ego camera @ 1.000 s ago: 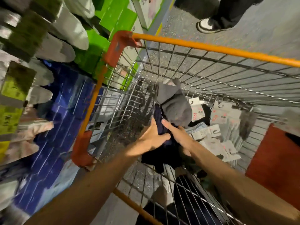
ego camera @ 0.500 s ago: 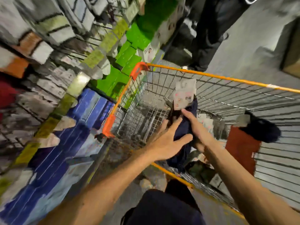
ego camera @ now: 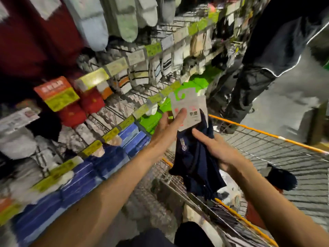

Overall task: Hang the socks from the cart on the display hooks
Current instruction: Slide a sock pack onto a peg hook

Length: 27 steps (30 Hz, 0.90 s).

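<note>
Socks (ego camera: 194,163) of navy knit (glossy card header (ego camera: 191,106)), left fingers (ego camera: 179,114) pinching header, right fingers (ego camera: 201,138) gripping fabric.

Rack face is packed with hanging socks (ego camera: 138,75) and price tags (ego camera: 94,78); only narrow gaps are left between hook rows (ego camera: 110,113). On the right, passage is bounded by the cart rim (ego camera: 258,131); a bystander's legs (ego camera: 249,90) are planted just beyond it
</note>
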Motion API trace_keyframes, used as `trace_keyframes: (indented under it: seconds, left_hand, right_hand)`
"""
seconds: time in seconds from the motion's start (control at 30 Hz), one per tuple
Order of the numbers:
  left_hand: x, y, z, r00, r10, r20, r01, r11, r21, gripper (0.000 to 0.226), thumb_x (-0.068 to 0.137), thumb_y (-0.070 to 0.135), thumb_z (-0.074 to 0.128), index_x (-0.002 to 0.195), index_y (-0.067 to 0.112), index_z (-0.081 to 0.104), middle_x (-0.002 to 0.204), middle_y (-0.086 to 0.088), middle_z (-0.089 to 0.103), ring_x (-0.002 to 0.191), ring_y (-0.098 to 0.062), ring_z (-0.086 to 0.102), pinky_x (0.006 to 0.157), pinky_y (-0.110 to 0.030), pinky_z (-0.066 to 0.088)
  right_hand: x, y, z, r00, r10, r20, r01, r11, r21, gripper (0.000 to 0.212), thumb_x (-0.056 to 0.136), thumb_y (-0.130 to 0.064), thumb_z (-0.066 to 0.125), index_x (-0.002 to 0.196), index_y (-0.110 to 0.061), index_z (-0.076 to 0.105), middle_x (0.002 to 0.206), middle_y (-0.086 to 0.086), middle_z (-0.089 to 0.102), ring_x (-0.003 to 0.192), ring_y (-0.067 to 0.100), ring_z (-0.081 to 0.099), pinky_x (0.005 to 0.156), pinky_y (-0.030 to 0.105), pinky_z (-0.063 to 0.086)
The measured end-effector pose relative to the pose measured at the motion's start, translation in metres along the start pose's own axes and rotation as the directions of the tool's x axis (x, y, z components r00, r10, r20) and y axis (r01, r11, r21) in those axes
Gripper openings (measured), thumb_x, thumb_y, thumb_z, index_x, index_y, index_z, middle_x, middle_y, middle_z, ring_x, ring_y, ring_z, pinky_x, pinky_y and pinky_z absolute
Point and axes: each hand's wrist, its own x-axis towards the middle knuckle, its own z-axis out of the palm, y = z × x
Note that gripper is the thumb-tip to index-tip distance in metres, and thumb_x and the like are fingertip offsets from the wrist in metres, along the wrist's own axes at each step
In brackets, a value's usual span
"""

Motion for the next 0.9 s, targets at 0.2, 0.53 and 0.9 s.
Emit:
trace_keyframes:
  seconds: [0.2, 0.53, 0.9]
  left_hand:
    - [-0.048, 0.024, -0.039, 0.955, 0.115, -0.274, -0.159, 0.977, -0.142, 0.013, 0.094, 0.038, 0.066, 0.102, 0.038, 0.055, 0.085, 0.038, 0.063, 0.090, 0.023, 0.058, 0.073, -0.006, 0.044]
    - [-0.128, 0.137, -0.149, 0.714, 0.300, -0.633, -0.433, 0.899, -0.063, 0.019, 0.092, 0.023, 0.070, 0.111, 0.022, 0.064, 0.105, 0.004, 0.076, 0.096, -0.009, 0.072, 0.082, -0.026, 0.057]
    - [-0.197, 0.227, -0.155, 0.620, 0.454, -0.640, -0.519, 0.849, 0.099, 0.028, 0.093, 0.015, 0.069, 0.120, 0.017, 0.063, 0.104, -0.003, 0.077, 0.096, -0.020, 0.074, 0.086, -0.041, 0.059]
  right_hand:
    - [-0.015, -0.008, 0.069, 0.971, -0.141, 0.195, 0.186, 0.955, -0.232, 0.033, 0.074, -0.032, 0.082, 0.103, -0.018, 0.073, 0.106, 0.006, 0.077, 0.102, 0.025, 0.072, 0.095, 0.043, 0.054]
    - [-0.034, -0.107, 0.207, 0.806, -0.251, 0.536, 0.387, 0.909, -0.156, 0.034, 0.083, -0.039, 0.068, 0.113, -0.022, 0.070, 0.108, -0.002, 0.077, 0.101, 0.017, 0.072, 0.093, 0.037, 0.055]
    - [-0.078, -0.196, 0.236, 0.642, -0.377, 0.668, 0.578, 0.810, -0.099, 0.026, 0.097, -0.046, 0.056, 0.104, -0.025, 0.070, 0.091, -0.010, 0.078, 0.085, 0.010, 0.074, 0.072, 0.022, 0.057]
